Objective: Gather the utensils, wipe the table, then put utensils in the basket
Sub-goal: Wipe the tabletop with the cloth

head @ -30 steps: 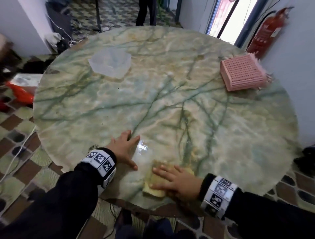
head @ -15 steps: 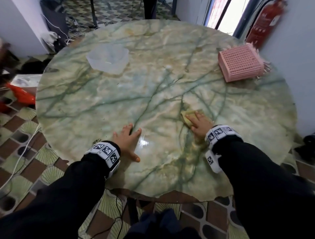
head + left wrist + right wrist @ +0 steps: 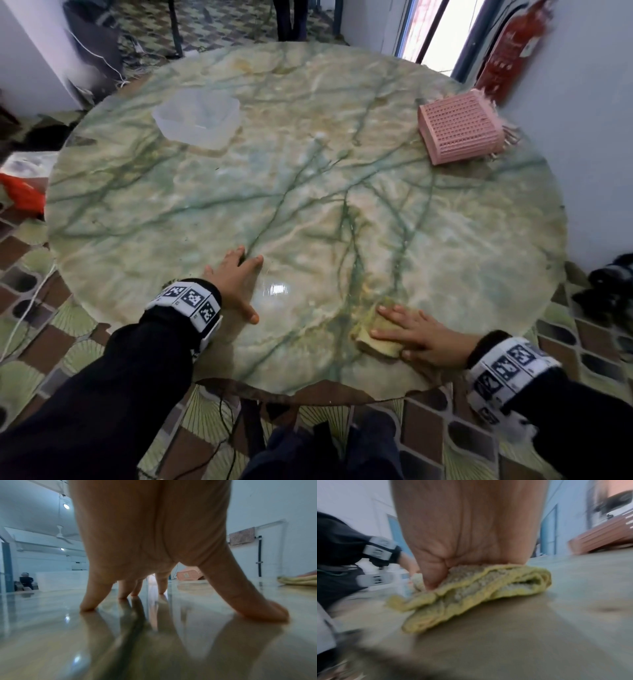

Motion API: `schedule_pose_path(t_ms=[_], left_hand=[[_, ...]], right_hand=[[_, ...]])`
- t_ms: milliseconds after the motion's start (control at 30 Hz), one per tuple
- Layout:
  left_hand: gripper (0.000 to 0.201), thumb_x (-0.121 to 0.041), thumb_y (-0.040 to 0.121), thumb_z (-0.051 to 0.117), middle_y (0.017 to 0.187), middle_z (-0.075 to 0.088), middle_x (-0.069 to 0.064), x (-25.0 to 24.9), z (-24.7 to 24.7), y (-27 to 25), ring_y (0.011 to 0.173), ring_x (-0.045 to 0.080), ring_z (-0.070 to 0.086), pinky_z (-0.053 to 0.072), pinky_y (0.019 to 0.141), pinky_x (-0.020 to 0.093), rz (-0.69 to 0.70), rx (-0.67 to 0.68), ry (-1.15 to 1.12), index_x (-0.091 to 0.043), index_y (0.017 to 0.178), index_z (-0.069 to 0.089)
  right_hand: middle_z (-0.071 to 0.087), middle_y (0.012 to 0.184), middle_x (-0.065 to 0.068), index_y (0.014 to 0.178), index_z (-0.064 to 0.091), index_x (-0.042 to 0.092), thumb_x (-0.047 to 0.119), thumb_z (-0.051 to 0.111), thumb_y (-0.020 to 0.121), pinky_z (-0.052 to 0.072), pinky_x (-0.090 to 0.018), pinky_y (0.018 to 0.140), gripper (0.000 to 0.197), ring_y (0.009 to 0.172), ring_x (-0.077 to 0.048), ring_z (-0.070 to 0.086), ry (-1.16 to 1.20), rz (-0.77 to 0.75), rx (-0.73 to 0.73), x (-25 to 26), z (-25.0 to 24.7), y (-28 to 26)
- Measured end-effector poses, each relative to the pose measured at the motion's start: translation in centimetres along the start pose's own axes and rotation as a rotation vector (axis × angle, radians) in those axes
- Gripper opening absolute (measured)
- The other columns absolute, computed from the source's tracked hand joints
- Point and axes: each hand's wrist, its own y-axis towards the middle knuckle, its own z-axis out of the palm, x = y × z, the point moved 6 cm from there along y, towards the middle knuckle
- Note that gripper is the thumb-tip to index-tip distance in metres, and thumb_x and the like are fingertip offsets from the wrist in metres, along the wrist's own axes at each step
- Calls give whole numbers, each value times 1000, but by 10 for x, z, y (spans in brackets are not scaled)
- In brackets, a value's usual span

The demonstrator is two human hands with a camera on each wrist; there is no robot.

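My right hand lies flat, fingers straight, on a folded yellow cloth near the front right edge of the round green marble table. In the right wrist view the palm presses the cloth onto the tabletop. My left hand rests with spread fingers on the table near the front left, holding nothing; its fingertips touch the glossy surface. A pink perforated basket lies on its side at the far right, with utensils sticking out behind it.
A clear plastic container stands at the far left of the table. A red fire extinguisher hangs on the wall behind the basket. The table's near edge is chipped. Cables and clutter lie on the tiled floor to the left.
My right hand slid the cloth out to the middle of the table and back to the near right edge. My left hand stayed planted in place.
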Motion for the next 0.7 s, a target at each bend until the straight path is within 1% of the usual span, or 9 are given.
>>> schedule_pose_path(t_ms=[67,100,133,200,300,367,533,600,700], left_hand=[[110,-33,57,87,153,7,13,-16,-3,1,143,29,13,23,114,37,29,3,-34,-14,144,23],[106,-31,60,86,152,12,13,-29,-3,3,142,28,16,23,113,30,69,6,-56,-10,144,25],[104,-28,63,84,153,12,13,-44,-2,3,143,26,14,19,112,26,114,13,-89,-12,146,23],[106,-22,67,82,157,5,11,-78,2,6,145,21,7,13,112,22,186,15,-154,-17,149,15],[108,-17,69,80,158,-2,7,-116,4,18,146,18,3,10,114,24,199,2,-226,-18,149,8],[109,-19,69,81,158,-3,6,-127,5,27,146,18,2,10,114,25,165,1,-214,-17,149,6],[112,-20,66,82,157,-5,9,-128,16,37,146,23,-2,7,116,27,55,-7,-147,-12,149,7],[111,-19,66,83,158,-4,7,-126,18,35,146,20,-2,6,115,25,38,-24,-178,-13,149,9],[112,-18,64,84,158,-3,5,-123,19,35,146,18,-2,7,119,29,15,-42,-186,-15,148,11]], right_hand=[[-19,152,3,141,-9,29,94,-5,55,3,-46,118,108,143,-19,-11,-7,85,-111,-51,-26,7],[-13,155,-6,145,-3,20,95,-7,52,5,-40,118,119,145,-24,-7,7,136,-170,-78,-40,15],[-7,156,-13,146,1,13,90,5,64,4,-34,116,113,145,-27,-3,14,198,-228,-99,-55,22],[-2,156,-18,148,6,15,49,38,91,5,-27,115,73,145,-30,1,45,335,-356,-129,-85,36],[-1,156,-19,149,8,26,25,43,96,7,-34,117,64,145,-33,5,41,416,-414,-133,-111,64],[-4,157,-14,149,6,31,27,42,96,11,-41,118,64,145,-32,3,-21,324,-366,-109,-107,78],[-11,158,2,146,12,40,27,41,96,8,-46,114,60,146,-20,-5,-298,-227,-176,-17,-27,29],[-14,157,5,146,14,41,27,40,98,1,-45,115,56,145,-17,-9,-310,-379,-95,-19,8,-12],[-23,147,15,146,11,38,30,38,99,-3,-39,115,55,140,-6,-15,-305,-388,-59,-74,13,-47]])
